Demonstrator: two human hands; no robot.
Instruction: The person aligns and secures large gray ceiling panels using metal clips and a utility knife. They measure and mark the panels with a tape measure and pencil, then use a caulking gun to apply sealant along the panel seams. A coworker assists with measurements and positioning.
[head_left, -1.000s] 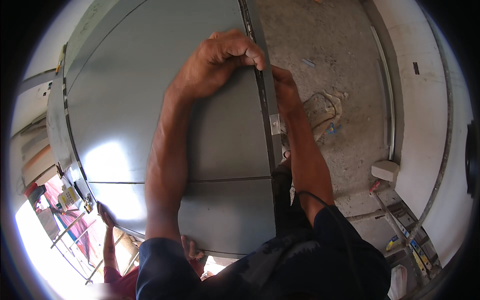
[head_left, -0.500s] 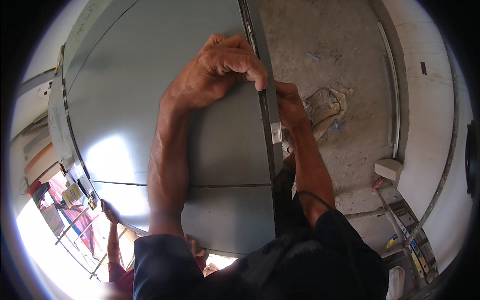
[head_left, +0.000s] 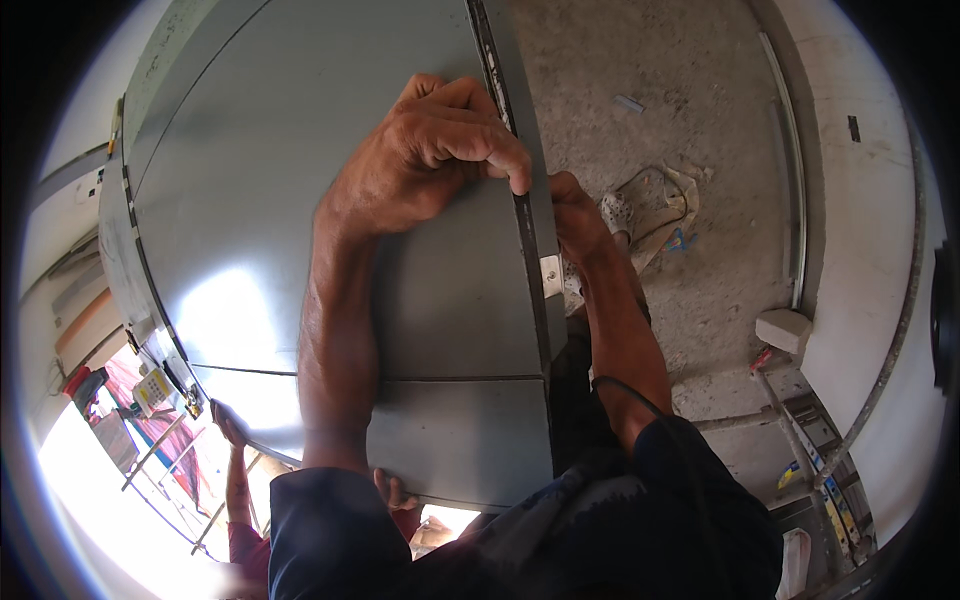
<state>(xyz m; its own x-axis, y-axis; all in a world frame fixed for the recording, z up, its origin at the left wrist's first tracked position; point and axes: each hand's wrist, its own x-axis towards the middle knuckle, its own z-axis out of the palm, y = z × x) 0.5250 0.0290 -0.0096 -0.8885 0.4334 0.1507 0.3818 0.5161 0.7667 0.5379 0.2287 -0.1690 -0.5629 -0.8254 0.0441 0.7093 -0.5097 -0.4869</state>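
A worker's left hand (head_left: 430, 150) clamps the grey metal panel's (head_left: 300, 200) right edge; the right hand (head_left: 575, 215), just behind it, grips unseen. The sheet looks stiff, heavy, sharp-edged.

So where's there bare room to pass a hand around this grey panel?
Free: the grey panel face left of the left hand, and bare concrete floor beyond the right hand. Crowded: the panel's right edge, where both hands grip.
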